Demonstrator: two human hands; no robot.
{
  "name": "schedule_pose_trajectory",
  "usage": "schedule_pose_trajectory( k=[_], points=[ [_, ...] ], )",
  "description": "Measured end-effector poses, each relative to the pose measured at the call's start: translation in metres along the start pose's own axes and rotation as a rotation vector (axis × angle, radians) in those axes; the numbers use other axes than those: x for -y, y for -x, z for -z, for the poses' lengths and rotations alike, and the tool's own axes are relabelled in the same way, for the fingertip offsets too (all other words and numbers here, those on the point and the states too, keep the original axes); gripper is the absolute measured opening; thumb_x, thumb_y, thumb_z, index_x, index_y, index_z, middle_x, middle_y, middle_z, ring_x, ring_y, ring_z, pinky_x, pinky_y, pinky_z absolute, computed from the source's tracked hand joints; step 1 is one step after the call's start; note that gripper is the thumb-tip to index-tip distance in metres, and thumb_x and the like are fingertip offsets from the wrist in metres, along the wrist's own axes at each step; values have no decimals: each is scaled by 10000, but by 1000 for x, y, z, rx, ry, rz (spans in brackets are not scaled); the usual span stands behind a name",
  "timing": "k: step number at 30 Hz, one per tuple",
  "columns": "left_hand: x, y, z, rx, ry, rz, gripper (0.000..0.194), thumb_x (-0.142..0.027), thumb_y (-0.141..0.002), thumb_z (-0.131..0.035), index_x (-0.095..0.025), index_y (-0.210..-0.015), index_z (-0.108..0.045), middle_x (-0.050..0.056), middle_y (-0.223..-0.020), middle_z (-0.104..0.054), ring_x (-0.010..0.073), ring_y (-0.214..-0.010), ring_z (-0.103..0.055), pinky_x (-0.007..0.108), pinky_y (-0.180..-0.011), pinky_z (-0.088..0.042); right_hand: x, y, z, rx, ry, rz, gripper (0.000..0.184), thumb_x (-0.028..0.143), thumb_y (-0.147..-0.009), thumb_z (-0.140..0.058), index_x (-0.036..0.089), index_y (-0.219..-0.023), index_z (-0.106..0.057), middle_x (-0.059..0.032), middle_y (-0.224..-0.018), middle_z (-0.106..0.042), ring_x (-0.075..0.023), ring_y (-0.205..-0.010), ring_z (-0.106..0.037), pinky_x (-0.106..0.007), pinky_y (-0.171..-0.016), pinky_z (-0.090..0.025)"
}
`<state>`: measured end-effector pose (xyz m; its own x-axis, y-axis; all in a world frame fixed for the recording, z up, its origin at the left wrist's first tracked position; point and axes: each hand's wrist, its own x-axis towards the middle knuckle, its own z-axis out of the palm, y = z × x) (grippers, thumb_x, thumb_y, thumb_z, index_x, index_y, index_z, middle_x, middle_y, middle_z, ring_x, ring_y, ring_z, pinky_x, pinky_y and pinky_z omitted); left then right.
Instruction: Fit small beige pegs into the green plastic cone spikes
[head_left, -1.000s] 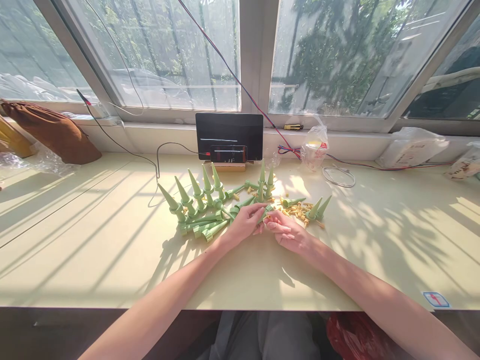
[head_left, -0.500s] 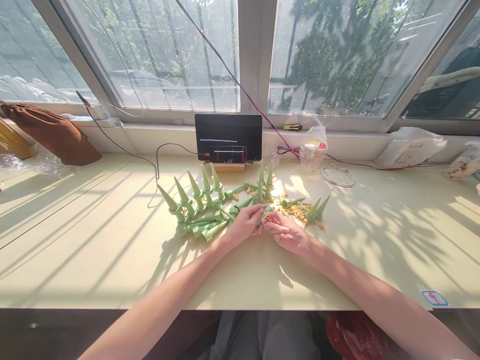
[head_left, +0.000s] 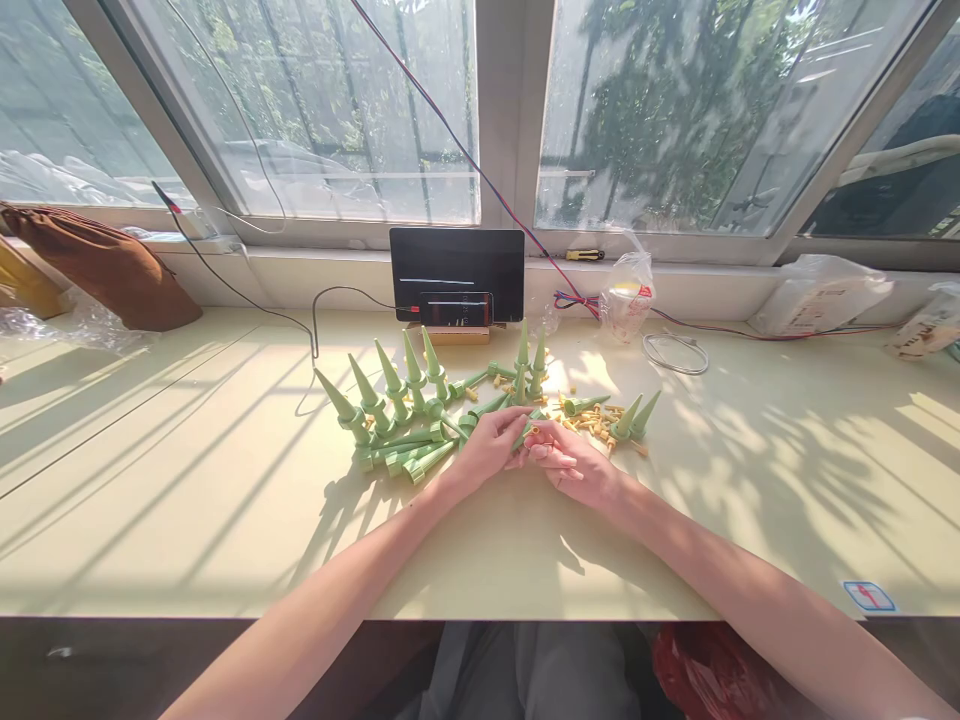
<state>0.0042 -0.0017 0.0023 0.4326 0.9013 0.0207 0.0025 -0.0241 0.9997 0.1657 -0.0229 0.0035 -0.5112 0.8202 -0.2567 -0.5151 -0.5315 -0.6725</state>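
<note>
My left hand (head_left: 491,445) is closed around a green plastic spike piece (head_left: 525,432), mostly hidden by the fingers. Meeting it from the right, my right hand (head_left: 566,462) pinches a small yellow plug (head_left: 535,430) against the end of that piece. Several green cone-topped spikes (head_left: 393,382) stand upright in a row to the left. Beside my left hand, more green spikes (head_left: 431,460) lie flat. A heap of small yellow plugs (head_left: 600,425) is spread just beyond my right hand, with two green cones (head_left: 636,415) standing at its edge.
A black tablet (head_left: 457,262) leans at the back with a phone (head_left: 455,310) before it on a wooden stand. Cables, a coiled white cord (head_left: 675,353), plastic bags (head_left: 628,295) and a yellow cutter (head_left: 585,255) lie near the window. At left rests a brown pouch (head_left: 105,265).
Both hands stay in the same place, joined over the green piece. Only a very slight shift of the fingers shows.
</note>
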Motion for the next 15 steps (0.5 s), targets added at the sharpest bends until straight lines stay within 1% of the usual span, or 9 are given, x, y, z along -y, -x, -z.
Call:
schedule_pose_trajectory(
  k=[3,7,11,15],
  points=[
    [-3,1,-1,-7,22,24,483,-487,-867,-599,-119,-1179,-617,-25,-638,-515,82,-476,-439,221,-455,-368,0,2,-1,-12,53,8,285,362,-867,-683,127,-732,-597,52,-581,-484,11,-357,-215,-89,-277,-224],
    [-8,3,-2,16,51,19,442,-497,-872,-597,-121,-1102,-627,-28,-616,-503,74,-457,-412,211,-438,-302,-1,3,0,-20,94,0,353,430,-859,-692,109,-730,-620,56,-572,-462,10,-374,-204,-104,-292,-207],
    [-11,4,-3,55,38,-6,395,-514,-895,-564,-130,-970,-616,-19,-644,-495,64,-454,-403,206,-436,-248,-2,3,0,-26,108,6,361,444,-838,-720,115,-737,-612,68,-562,-452,9,-374,-215,-102,-296,-205],
    [-11,5,-4,63,11,-38,377,-511,-903,-555,-138,-922,-605,-11,-698,-490,50,-461,-370,210,-439,-214,-2,3,-1,-26,128,6,368,447,-797,-760,132,-720,-586,93,-527,-413,8,-359,-200,-95,-289,-211]
  ],
)
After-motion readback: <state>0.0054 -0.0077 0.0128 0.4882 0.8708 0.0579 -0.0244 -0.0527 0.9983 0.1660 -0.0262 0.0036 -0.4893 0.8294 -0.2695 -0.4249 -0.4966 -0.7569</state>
